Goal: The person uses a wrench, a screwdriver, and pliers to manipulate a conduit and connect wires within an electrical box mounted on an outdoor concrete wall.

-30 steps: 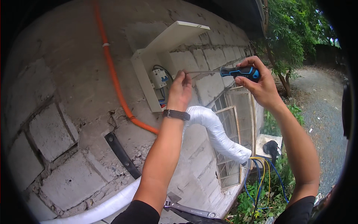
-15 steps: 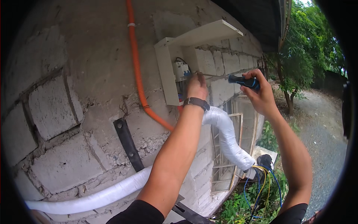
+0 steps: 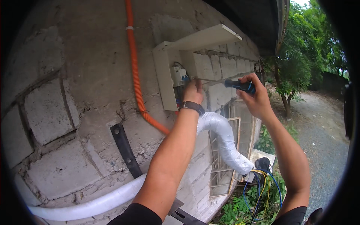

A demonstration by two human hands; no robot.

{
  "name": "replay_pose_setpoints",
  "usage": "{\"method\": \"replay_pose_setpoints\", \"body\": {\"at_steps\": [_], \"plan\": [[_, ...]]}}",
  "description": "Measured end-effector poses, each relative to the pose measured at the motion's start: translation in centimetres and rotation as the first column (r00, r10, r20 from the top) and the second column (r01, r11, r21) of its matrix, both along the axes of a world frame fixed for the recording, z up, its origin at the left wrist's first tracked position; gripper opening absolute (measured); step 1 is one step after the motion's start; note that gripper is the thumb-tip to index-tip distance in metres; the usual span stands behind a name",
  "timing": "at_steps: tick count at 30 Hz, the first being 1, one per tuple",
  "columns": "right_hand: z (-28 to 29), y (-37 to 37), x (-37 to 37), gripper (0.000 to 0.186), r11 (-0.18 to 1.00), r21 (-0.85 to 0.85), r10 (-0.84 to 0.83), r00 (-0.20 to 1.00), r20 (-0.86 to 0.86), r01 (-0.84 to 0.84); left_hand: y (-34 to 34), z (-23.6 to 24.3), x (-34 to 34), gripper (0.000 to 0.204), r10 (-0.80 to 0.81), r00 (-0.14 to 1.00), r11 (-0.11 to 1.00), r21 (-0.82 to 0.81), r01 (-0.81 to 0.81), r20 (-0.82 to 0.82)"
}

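Observation:
A pale electrical box [image 3: 163,77] is fixed to the block wall, its lid [image 3: 210,37] raised. Inside sits a white circuit breaker [image 3: 179,75] with blue toggles. My right hand [image 3: 256,98] grips the black-and-blue handle of a screwdriver [image 3: 240,86]. Its long shaft points left, the tip close to the breaker's right side. My left hand [image 3: 192,92] is at the box's opening beside the breaker, a dark strap on its wrist. The left fingers are drawn together around the screwdriver's tip, and whatever they pinch is hidden.
Orange corrugated conduit [image 3: 137,80] runs down the wall to the box. Below it are a black metal bracket [image 3: 126,150] and white-wrapped pipe [image 3: 88,204]. A thick silver-white wrapped duct [image 3: 226,144] ends in loose coloured wires [image 3: 267,183]. A window grille [image 3: 223,176] and plants stand beyond.
The view has shifted slightly, so the box and wall sit a little lower and further left. Both hands keep their places at the box, the right one still holding the screwdriver.

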State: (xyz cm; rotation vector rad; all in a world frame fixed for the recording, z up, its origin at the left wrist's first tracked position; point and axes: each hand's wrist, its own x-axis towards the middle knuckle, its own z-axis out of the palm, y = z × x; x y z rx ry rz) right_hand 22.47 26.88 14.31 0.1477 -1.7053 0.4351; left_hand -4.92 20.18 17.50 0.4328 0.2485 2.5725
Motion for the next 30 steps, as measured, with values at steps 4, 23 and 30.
{"method": "replay_pose_setpoints", "body": {"at_steps": [4,23,30], "plan": [[0.1,0.2,-0.5,0.036,0.987,-0.128,0.102,0.994,0.035,-0.096,-0.3,-0.1,-0.4,0.025,0.054,0.993,0.998,-0.029,-0.057,-0.107],[3.6,0.6,0.9,0.038,0.973,0.030,-0.229,0.965,0.125,0.227,-1.3,0.0,1.4,0.032,0.130,0.941,0.968,-0.166,-0.188,-0.312],[3.9,-0.9,1.4,0.037,0.936,0.219,-0.307,0.944,0.123,0.276,-2.3,0.7,8.8,0.012,0.014,0.945,0.942,-0.314,-0.123,-0.328]]}}
